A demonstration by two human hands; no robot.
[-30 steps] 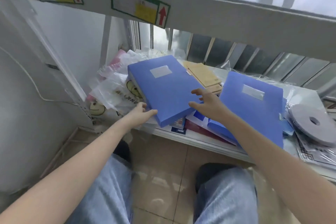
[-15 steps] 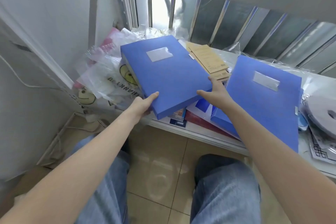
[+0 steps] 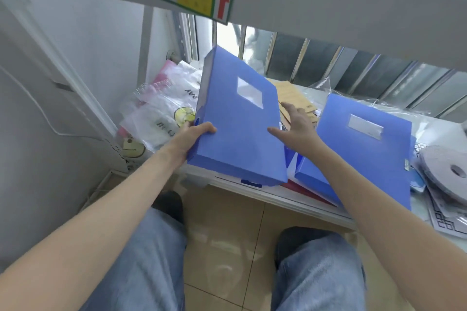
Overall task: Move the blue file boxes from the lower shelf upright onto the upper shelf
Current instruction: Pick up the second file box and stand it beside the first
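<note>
Tilted up off the lower shelf (image 3: pixel 290 201) clutter, the blue file box (image 3: pixel 235 124) — left hand (image 3: pixel 195 137) clamped on its spine corner, right hand (image 3: pixel 297 129) spread against the opposite edge — stiff, probably light, slick plastic, best gripped by both sides.

The blue file box (image 3: pixel 237 118) I'm holding is tipped up, its far end raised off the lower shelf (image 3: pixel 278 195) near the front edge, clear label window facing me. The second blue file box (image 3: pixel 364 149) lies flat and slanted on clutter further right along that edge.
</note>
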